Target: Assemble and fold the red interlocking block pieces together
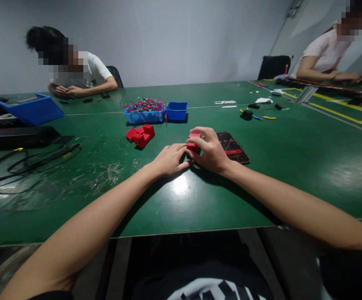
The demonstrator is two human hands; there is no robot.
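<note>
The right hand (211,151), fingers curled, grips a red block (193,147) on a green tabletop (181,212); the left hand (169,159), fingers loosely extended, meets its left side. A phone (237,153) lies just right. Farther left sit red pieces (142,138), then a blue bin (146,118) of wires (146,105).

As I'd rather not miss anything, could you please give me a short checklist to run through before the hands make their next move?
1. Red block held: ok, the fingers of the right hand curl around it.
2. Left hand close by: ok, its fingertips are at the block's left side; whether they press on it, cannot tell.
3. Other red blocks together: ok, grouped on the green table.
4. Coloured wires kept below the rim of their blue bin: not ok, they are heaped above it.
5. Phone free of contact: cannot tell, the right hand overlaps its edge in this view.
</note>
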